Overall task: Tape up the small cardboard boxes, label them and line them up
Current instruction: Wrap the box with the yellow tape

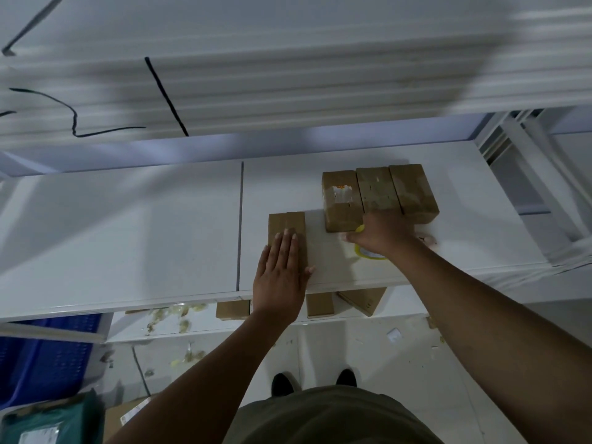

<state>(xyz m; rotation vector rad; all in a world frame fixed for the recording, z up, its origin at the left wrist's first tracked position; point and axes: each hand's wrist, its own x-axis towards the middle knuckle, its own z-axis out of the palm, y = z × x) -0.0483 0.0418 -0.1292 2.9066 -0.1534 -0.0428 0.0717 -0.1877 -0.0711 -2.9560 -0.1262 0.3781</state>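
**Shelf, white** point(128, 232): carries all the items below.

1. **Single cardboard box** point(286, 224), near the front edge. Your left hand point(282, 277) rests flat on its top, fingers straight and together, thumb out to the side.
2. **Row of three boxes**, further back and to the right, side by side and touching: left box point(341, 206), middle box point(378, 190), right box point(413, 190). The left box bears a pale patch with orange marks point(340, 191).
3. **Yellow tape roll** point(368, 254), just in front of the row. Your right hand point(379, 232) lies over it, knuckles up. Blur hides the fingers, so you cannot tell whether it grips the roll.

**Lower shelf** point(403, 307): more cardboard boxes point(320, 305).

**Floor:** blue crate point(48, 357) at left, scattered scraps point(192, 355).
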